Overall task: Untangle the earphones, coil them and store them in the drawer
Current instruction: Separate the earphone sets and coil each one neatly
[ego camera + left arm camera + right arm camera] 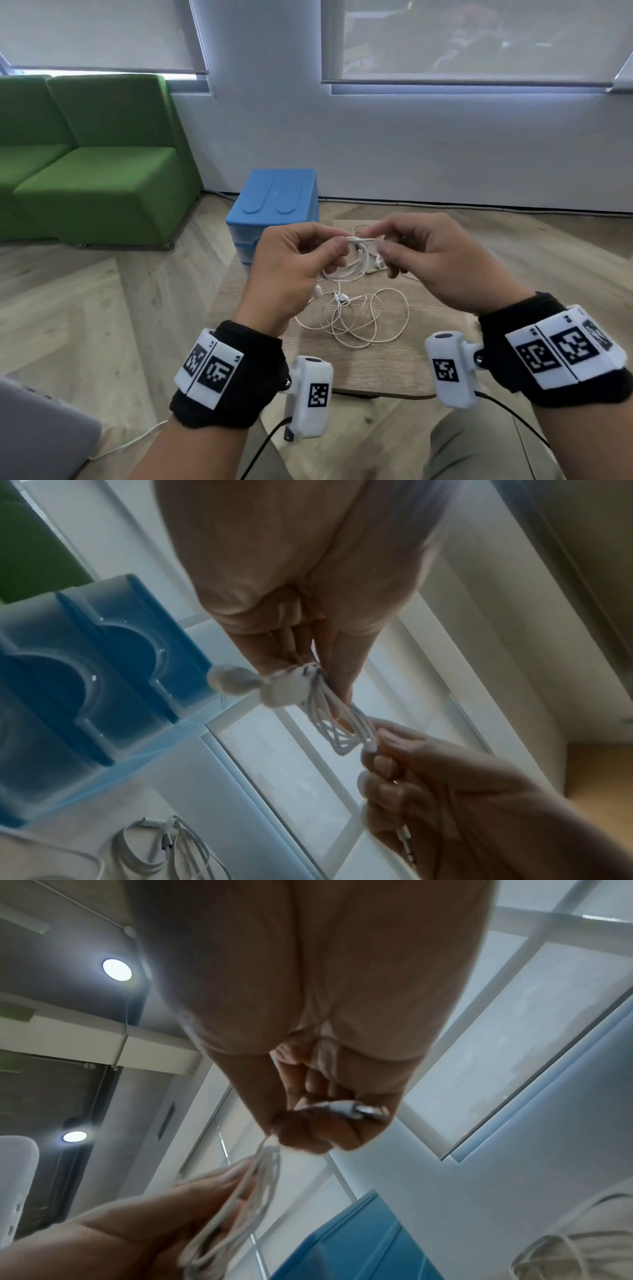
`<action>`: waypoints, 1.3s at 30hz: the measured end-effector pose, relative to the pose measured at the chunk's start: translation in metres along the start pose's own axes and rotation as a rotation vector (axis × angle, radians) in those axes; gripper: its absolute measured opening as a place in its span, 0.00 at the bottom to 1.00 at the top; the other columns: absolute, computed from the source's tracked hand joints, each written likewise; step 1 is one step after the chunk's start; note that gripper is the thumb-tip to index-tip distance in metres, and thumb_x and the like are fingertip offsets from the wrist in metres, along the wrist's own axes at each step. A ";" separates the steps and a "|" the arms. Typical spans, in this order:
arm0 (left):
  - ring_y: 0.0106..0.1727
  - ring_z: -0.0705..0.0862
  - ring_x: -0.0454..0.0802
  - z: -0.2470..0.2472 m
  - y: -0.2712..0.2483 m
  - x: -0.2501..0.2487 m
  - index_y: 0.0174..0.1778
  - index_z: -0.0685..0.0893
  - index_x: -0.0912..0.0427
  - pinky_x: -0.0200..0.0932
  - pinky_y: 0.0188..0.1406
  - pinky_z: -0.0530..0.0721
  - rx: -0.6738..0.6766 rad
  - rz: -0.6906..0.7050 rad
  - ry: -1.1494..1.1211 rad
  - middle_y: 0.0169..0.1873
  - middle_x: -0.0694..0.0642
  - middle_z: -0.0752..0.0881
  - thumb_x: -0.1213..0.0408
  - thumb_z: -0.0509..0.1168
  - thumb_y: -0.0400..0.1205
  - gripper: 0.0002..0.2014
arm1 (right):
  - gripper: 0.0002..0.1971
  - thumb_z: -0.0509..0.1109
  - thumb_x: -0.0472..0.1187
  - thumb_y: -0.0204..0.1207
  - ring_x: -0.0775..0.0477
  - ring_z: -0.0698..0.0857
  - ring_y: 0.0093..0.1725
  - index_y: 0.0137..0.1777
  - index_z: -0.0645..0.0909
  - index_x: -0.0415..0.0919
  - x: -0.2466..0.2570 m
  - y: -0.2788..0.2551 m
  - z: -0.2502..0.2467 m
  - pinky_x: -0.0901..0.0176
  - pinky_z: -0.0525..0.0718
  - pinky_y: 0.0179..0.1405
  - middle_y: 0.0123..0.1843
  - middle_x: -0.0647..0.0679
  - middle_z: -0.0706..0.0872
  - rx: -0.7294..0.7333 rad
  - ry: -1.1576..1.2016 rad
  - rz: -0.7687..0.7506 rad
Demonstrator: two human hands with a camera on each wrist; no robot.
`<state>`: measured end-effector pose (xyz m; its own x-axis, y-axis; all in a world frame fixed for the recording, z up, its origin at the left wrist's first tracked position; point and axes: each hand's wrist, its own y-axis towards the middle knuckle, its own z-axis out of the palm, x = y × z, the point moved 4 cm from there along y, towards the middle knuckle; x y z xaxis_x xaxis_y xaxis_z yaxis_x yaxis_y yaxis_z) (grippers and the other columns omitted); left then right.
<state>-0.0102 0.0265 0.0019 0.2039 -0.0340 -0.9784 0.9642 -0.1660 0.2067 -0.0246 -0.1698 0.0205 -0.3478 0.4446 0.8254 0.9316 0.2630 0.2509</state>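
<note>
Both hands are raised above a small wooden table (404,370). My left hand (301,253) pinches a coiled bundle of white earphones (356,263); its loops (342,723) hang from my fingers and two earbuds (236,681) stick out beside them. My right hand (404,246) pinches the cable end, with the white plug (356,1110) lying across its curled fingers. A second tangle of white earphones (359,318) lies loose on the table below. The blue drawer unit (274,205) stands at the table's far left, its drawers partly hidden behind my left hand.
More coiled white cable (164,848) lies on the table by the drawer unit (85,656). A green sofa (85,164) stands on the wooden floor at the left. A white wall with windows is behind. A grey object (41,438) is at the lower left.
</note>
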 end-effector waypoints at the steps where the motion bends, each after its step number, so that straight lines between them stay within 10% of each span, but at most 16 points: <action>1: 0.38 0.88 0.53 0.000 0.000 0.001 0.47 0.94 0.62 0.41 0.40 0.88 -0.010 -0.012 -0.032 0.36 0.60 0.93 0.75 0.73 0.82 0.06 | 0.08 0.73 0.34 0.83 0.50 0.88 0.37 0.56 0.91 0.45 -0.001 -0.001 -0.003 0.57 0.84 0.43 0.36 0.51 0.89 -0.004 -0.066 -0.012; 8: 0.34 0.89 0.47 0.008 0.002 0.008 0.50 0.92 0.70 0.37 0.37 0.89 -0.024 -0.095 -0.230 0.34 0.58 0.93 0.77 0.72 0.82 0.05 | 0.03 0.81 0.40 0.76 0.51 0.86 0.37 0.46 0.94 0.49 -0.016 0.006 0.007 0.48 0.84 0.41 0.41 0.53 0.86 -0.193 -0.178 0.003; 11: 0.36 0.90 0.50 0.010 0.001 0.011 0.51 0.91 0.71 0.40 0.37 0.89 -0.041 -0.126 -0.292 0.38 0.62 0.93 0.76 0.72 0.82 0.05 | 0.05 0.80 0.31 0.75 0.35 0.93 0.43 0.47 0.94 0.41 -0.018 0.008 0.021 0.42 0.91 0.47 0.42 0.42 0.93 -0.208 0.128 0.038; 17: 0.41 0.93 0.52 0.011 -0.004 0.017 0.50 0.92 0.69 0.44 0.45 0.93 -0.106 -0.078 -0.250 0.42 0.64 0.95 0.77 0.72 0.82 0.05 | 0.11 0.64 0.24 0.80 0.39 0.92 0.44 0.50 0.89 0.24 -0.016 -0.008 0.045 0.53 0.90 0.46 0.46 0.30 0.92 -0.313 0.885 0.216; 24: 0.43 0.93 0.54 0.015 -0.012 0.027 0.50 0.95 0.64 0.44 0.45 0.90 -0.112 -0.032 -0.100 0.42 0.61 0.95 0.74 0.75 0.82 0.05 | 0.14 0.75 0.23 0.76 0.42 0.92 0.40 0.60 0.80 0.33 -0.018 -0.021 0.050 0.60 0.87 0.38 0.42 0.34 0.91 -0.428 0.699 0.212; 32: 0.49 0.93 0.68 0.005 -0.015 0.027 0.52 0.96 0.59 0.58 0.54 0.92 -0.085 0.018 -0.038 0.43 0.60 0.96 0.71 0.77 0.80 0.07 | 0.17 0.65 0.27 0.77 0.48 0.84 0.41 0.62 0.70 0.43 -0.017 -0.029 0.061 0.56 0.81 0.45 0.41 0.41 0.83 -0.165 1.233 0.308; 39: 0.42 0.93 0.50 0.003 -0.017 0.026 0.52 0.95 0.61 0.46 0.43 0.91 -0.095 0.014 -0.060 0.40 0.60 0.95 0.73 0.77 0.79 0.07 | 0.19 0.64 0.28 0.70 0.48 0.79 0.42 0.58 0.70 0.44 -0.021 -0.031 0.062 0.52 0.76 0.51 0.40 0.45 0.80 -0.066 1.225 0.325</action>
<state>-0.0219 0.0257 -0.0272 0.2101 -0.0947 -0.9731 0.9736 -0.0706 0.2171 -0.0526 -0.1343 -0.0361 0.1894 -0.6095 0.7699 0.9711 0.2324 -0.0549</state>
